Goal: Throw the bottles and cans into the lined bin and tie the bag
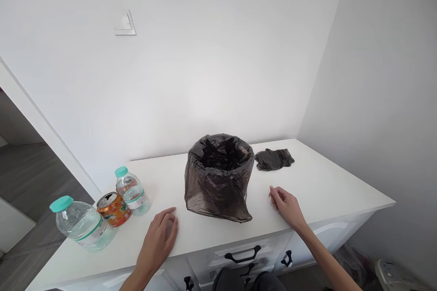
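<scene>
A bin (221, 191) lined with a thin black plastic bag stands in the middle of the white countertop, its mouth facing up and the bag's edge folded down outside. My left hand (159, 238) rests on the counter to its left, fingers loosely bent and apart, with nothing in it. To the bin's right, my right hand (286, 204) lies on the counter, fingers curled in and nothing visible in them. Left of my left hand stand a clear bottle with a teal cap (134, 195), an opened orange drink can (114, 211) and another teal-capped bottle (85, 227).
A crumpled black plastic bag (275, 159) lies behind my right hand. Orange shows behind the farther bottle, partly hidden. The white wall (218, 63) backs the counter, and drawers with black handles (243, 254) are below its front edge. A doorway is at the left.
</scene>
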Motion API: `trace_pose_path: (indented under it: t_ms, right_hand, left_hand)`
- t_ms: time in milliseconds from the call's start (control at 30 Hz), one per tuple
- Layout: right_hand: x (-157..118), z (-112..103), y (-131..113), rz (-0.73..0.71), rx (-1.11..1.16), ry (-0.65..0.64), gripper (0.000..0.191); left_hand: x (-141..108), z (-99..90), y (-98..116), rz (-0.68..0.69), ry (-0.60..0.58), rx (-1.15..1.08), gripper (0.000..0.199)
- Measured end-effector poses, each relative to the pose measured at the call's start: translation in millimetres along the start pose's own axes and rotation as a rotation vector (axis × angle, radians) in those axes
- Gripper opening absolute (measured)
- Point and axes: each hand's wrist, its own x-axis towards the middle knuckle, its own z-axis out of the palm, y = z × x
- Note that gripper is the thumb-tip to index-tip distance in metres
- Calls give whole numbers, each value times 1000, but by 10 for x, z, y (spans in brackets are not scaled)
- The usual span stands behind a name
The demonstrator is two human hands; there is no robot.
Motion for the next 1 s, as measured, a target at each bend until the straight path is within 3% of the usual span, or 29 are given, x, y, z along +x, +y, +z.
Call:
trace_pose_path:
  t_ms: [100, 200, 267, 367, 400, 467, 600, 667, 867, 1000]
  right_hand:
    - [-7, 2, 20, -16, -16, 16, 61]
    - [-18, 3, 50, -8, -13, 5, 59]
    - [-34, 2, 61, 3, -14, -10, 57]
    - [-67, -1, 58, 10, -24, -20, 56]
    - [-77, 0, 54, 4, -32, -20, 57]
    - [-95, 3, 50, -17, -51, -16, 58]
    - [-106, 22, 67, -44, -84, -3, 60]
    - [-105, 31, 83, -46, -97, -2, 60]
    - [-124, 26, 95, -45, -110, -2, 59]
    - [-135, 6, 99, -47, -104, -21, 57]
  left_hand:
    - [-159, -213, 126, 113, 57, 36, 14]
    - [-262, -690, 239, 195, 214, 145, 18]
    - [-207, -1115, 253, 157, 366, 255, 20]
    - [37, -1732, 128, -14, 538, 464, 31]
    - [125, -1894, 49, -60, 565, 503, 36]
    - [253, -2123, -133, -102, 505, 571, 45]
    - [219, -2245, -397, -238, 228, 534, 52]
    - [96, -2234, -420, -326, 169, 479, 53]
    - [-338, -2402, -210, -431, 147, 445, 49]
    - [-521, -2643, 235, -471, 283, 362, 40]
